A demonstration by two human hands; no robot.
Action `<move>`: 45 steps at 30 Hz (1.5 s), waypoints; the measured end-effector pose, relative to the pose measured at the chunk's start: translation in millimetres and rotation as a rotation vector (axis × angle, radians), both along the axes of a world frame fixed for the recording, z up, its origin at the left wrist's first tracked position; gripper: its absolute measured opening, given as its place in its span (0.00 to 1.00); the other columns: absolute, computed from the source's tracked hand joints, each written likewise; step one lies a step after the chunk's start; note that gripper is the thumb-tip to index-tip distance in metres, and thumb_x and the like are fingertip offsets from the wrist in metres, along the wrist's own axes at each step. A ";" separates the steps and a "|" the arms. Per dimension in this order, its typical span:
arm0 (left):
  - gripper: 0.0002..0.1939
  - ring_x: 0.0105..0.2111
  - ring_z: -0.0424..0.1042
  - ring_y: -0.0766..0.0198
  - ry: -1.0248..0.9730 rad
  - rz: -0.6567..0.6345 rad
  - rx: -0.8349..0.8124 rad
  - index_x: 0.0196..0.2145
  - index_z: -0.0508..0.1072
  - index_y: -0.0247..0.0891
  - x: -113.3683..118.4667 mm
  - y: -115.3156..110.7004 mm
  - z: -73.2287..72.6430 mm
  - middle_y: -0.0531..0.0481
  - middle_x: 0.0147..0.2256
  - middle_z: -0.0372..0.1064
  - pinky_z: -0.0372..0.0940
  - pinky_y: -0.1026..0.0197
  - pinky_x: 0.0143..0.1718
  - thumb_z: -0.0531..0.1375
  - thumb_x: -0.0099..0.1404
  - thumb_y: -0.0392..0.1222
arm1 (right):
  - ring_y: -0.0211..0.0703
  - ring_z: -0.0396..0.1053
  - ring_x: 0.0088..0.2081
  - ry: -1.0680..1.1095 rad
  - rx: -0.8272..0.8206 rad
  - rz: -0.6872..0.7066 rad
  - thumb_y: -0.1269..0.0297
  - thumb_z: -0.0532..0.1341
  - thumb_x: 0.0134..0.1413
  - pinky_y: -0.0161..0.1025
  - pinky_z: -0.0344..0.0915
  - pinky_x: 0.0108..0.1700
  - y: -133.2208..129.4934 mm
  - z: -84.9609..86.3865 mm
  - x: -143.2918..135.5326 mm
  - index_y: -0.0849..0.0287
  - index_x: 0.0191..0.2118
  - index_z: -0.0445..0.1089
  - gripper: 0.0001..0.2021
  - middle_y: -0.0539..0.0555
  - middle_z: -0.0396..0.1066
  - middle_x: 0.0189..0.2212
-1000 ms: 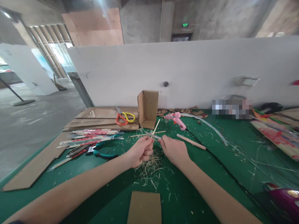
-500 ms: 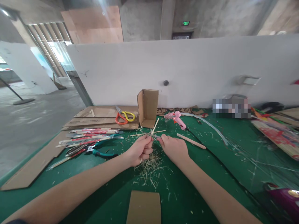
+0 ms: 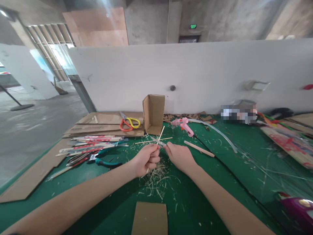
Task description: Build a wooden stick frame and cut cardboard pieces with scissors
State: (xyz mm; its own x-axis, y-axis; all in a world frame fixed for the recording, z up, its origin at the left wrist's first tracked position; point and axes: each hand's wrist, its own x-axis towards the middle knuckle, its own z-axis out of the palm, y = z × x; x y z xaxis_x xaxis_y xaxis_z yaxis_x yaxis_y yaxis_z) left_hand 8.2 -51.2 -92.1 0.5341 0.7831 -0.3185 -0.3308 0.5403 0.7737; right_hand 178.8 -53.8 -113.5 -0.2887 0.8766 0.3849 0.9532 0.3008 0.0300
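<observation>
My left hand (image 3: 146, 158) is closed around a thin wooden stick (image 3: 161, 133), whose upper end slants up past the fingertips. My right hand (image 3: 180, 156) grips a small knife, its blade (image 3: 157, 140) pointing left across the stick just above my left thumb. The knife's handle is hidden inside the fingers. Behind the blade, another thin stick (image 3: 168, 138) lies crosswise on the table. A heap of pale wood shavings (image 3: 156, 178) is spread below and between both hands.
A pink glue gun (image 3: 184, 125) and a wooden rod (image 3: 199, 148) lie right. Scissors (image 3: 130, 123) rest on cardboard (image 3: 107, 127); pliers (image 3: 105, 162) sit beside wrapped sticks (image 3: 90, 143). A folded cardboard piece (image 3: 156, 112) stands behind; a flat cardboard piece (image 3: 150, 218) lies in front.
The knife blade has come into fuller view, now reaching farther left across the stick. Both hands stay close together, and the whole view has shifted slightly.
</observation>
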 end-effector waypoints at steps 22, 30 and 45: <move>0.07 0.14 0.37 0.75 -0.049 0.024 -0.034 0.31 0.61 0.38 2.8 -11.8 17.8 0.61 0.19 0.35 0.30 0.72 0.12 0.52 0.66 0.42 | 0.38 0.66 0.20 0.064 0.143 -0.358 0.55 0.42 0.65 0.36 0.38 0.23 10.7 -1.1 21.6 0.59 0.31 0.62 0.19 0.51 0.69 0.21; 0.08 0.15 0.39 0.76 0.064 0.109 0.072 0.32 0.60 0.38 7.4 -13.9 14.5 0.60 0.20 0.41 0.32 0.71 0.14 0.50 0.67 0.44 | 0.38 0.67 0.24 0.319 0.023 0.039 0.60 0.43 0.65 0.33 0.46 0.24 7.4 2.8 24.3 0.59 0.41 0.61 0.13 0.50 0.70 0.25; 0.10 0.15 0.38 0.75 0.133 0.044 0.077 0.31 0.58 0.39 12.3 -23.0 14.2 0.61 0.19 0.40 0.32 0.70 0.14 0.48 0.68 0.45 | 0.36 0.64 0.20 0.141 0.023 -0.117 0.54 0.43 0.65 0.35 0.38 0.24 8.5 4.5 20.5 0.59 0.29 0.64 0.21 0.50 0.68 0.20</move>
